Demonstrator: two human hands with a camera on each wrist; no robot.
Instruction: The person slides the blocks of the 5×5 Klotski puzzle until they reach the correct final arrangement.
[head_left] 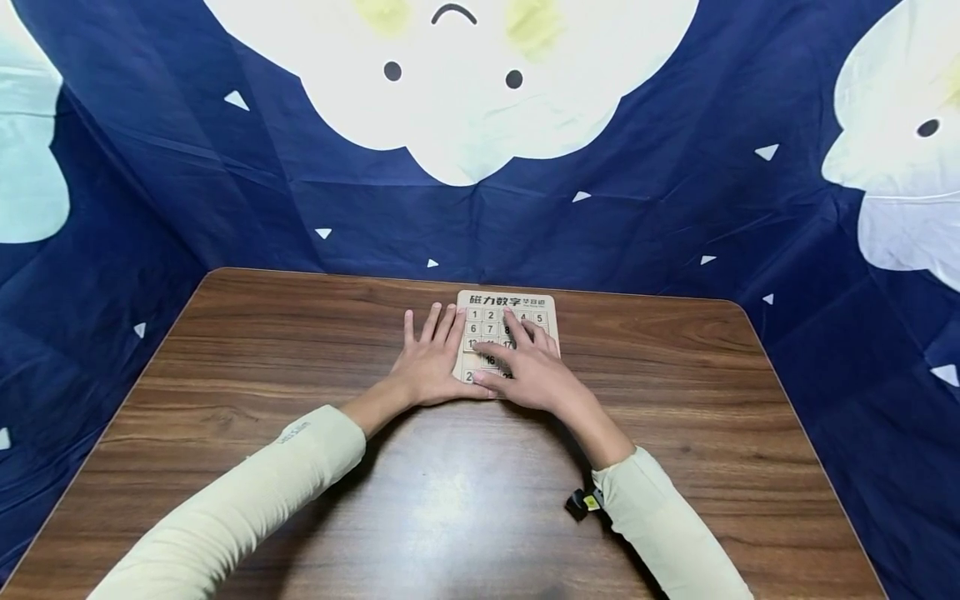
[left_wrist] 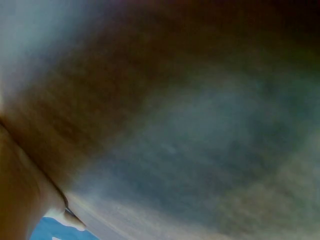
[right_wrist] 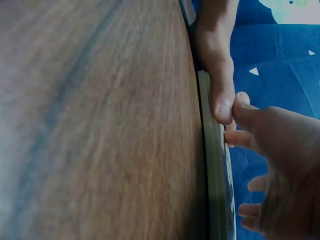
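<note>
On the worktop, L hand is spread beside the number slide puzzle & R hand is spread over its tiles.

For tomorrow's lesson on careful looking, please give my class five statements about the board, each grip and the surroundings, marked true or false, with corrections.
1. The number board lies on a wooden table. True.
2. The left grip is at the board's right edge. False: it lies at the board's left edge.
3. The right grip reaches over the number tiles. True.
4. Both sleeves are dark red. False: they are pale.
5. The backdrop behind the table is plain. False: it is dark blue, with white clouds and small white triangles.
</note>
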